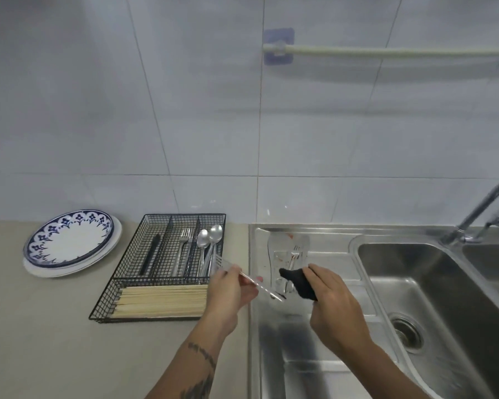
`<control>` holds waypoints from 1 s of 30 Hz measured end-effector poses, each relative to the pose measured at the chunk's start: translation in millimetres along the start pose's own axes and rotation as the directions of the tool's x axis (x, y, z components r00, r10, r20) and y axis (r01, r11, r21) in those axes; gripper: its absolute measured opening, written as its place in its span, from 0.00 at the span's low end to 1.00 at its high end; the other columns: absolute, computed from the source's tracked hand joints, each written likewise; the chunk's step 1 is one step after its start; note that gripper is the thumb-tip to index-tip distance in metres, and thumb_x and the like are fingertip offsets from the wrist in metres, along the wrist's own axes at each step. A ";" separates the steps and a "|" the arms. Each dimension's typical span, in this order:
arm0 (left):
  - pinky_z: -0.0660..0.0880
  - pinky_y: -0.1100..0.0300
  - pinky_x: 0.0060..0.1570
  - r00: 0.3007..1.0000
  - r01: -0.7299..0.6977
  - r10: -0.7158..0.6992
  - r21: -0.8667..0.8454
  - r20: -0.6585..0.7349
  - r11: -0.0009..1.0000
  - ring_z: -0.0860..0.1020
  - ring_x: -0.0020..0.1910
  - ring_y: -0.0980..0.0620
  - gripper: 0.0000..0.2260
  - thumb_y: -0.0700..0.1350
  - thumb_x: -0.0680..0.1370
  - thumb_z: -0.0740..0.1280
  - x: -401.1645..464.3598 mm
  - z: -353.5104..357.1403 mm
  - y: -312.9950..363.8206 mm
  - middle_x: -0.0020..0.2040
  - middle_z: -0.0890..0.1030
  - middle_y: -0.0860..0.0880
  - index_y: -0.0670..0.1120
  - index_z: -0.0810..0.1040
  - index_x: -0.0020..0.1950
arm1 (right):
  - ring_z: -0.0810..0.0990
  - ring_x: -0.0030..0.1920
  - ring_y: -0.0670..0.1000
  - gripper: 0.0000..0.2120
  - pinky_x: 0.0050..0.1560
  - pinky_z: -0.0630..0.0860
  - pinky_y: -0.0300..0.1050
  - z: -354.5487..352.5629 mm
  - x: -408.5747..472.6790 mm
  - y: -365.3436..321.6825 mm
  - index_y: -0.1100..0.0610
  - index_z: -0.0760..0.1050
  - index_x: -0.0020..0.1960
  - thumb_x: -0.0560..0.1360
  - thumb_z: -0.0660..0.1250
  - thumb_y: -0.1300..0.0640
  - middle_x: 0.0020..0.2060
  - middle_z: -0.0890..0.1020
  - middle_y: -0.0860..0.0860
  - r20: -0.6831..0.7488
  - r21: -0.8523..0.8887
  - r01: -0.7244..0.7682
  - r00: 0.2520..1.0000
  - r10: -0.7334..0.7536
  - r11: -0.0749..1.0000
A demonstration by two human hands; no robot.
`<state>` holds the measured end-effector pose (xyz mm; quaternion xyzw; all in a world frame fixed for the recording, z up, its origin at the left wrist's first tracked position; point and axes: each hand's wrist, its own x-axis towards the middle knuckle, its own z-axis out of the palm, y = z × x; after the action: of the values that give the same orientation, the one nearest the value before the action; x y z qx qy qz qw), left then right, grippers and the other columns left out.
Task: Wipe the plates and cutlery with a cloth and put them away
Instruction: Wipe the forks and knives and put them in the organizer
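Note:
My left hand (230, 289) holds a steel fork (249, 279) by its handle, tines pointing up-left over the edge of the black wire cutlery tray (133, 254). My right hand (333, 300) grips a dark cloth (298, 282) just right of the fork's handle end. A clear tray (275, 246) on the sink's drainboard holds another fork (294, 253) and smeared cutlery. The wire tray contains forks (185, 240), two spoons (209, 240), a dark utensil (153, 249) and several chopsticks (162, 300). A stack of plates with a blue-patterned one on top (69, 241) lies at the left.
The beige counter (41, 341) runs left of the stainless sink (415, 283), whose basin and drain (406, 332) lie to the right. A faucet (481, 214) rises at the far right. A towel rail (386, 51) is fixed on the tiled wall.

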<state>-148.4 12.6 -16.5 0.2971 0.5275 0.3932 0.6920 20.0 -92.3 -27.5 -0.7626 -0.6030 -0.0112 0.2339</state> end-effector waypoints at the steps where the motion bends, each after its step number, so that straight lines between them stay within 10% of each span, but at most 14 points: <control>1: 0.82 0.42 0.51 1.000 0.000 0.000 -0.022 0.002 1.000 0.86 0.44 0.39 0.07 0.40 0.83 0.59 7.1 -2.9 5.0 0.42 0.78 0.38 0.38 0.72 0.50 | 0.77 0.61 0.55 0.31 0.59 0.76 0.54 2.7 7.6 -3.1 0.58 0.74 0.66 0.64 0.74 0.69 0.61 0.79 0.53 0.008 0.022 -0.003 1.000 0.002 1.000; 13: 0.72 0.57 0.35 0.951 0.031 0.074 0.330 -0.300 0.943 0.71 0.29 0.52 0.11 0.36 0.80 0.60 125.2 -72.3 85.4 0.31 0.74 0.48 0.41 0.82 0.54 | 0.74 0.64 0.53 0.33 0.62 0.71 0.49 62.9 65.1 -10.3 0.56 0.74 0.68 0.65 0.67 0.74 0.65 0.76 0.49 0.061 0.198 -0.003 0.998 -0.009 0.980; 18: 0.70 0.57 0.35 0.934 0.055 0.204 0.681 -0.293 0.730 0.74 0.35 0.50 0.09 0.42 0.82 0.61 160.3 -82.6 96.0 0.44 0.82 0.43 0.41 0.80 0.50 | 0.74 0.63 0.54 0.32 0.62 0.71 0.50 68.5 68.2 6.6 0.55 0.73 0.68 0.66 0.67 0.73 0.65 0.76 0.49 0.099 0.210 -0.119 0.990 0.100 0.970; 26: 0.69 0.64 0.28 0.911 -0.002 0.379 0.920 -0.160 0.393 0.75 0.32 0.52 0.18 0.34 0.76 0.63 146.6 -66.3 82.9 0.38 0.78 0.49 0.42 0.79 0.65 | 0.73 0.64 0.53 0.33 0.65 0.71 0.48 57.4 62.7 63.5 0.56 0.73 0.69 0.66 0.64 0.73 0.66 0.75 0.49 0.057 0.182 -0.276 0.961 0.270 0.944; 30: 0.73 0.58 0.43 0.846 -0.167 0.533 0.940 -0.018 0.297 0.76 0.45 0.50 0.15 0.36 0.76 0.64 131.5 -34.4 65.8 0.55 0.82 0.44 0.44 0.81 0.62 | 0.73 0.64 0.54 0.32 0.66 0.68 0.46 53.3 57.7 82.0 0.57 0.73 0.69 0.67 0.64 0.73 0.66 0.76 0.50 0.026 0.189 -0.334 0.942 0.335 0.923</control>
<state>-179.1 159.1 -36.6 0.6662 0.6808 0.2231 0.2071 97.5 -33.2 -85.8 -0.8284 -0.4614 0.0842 0.3062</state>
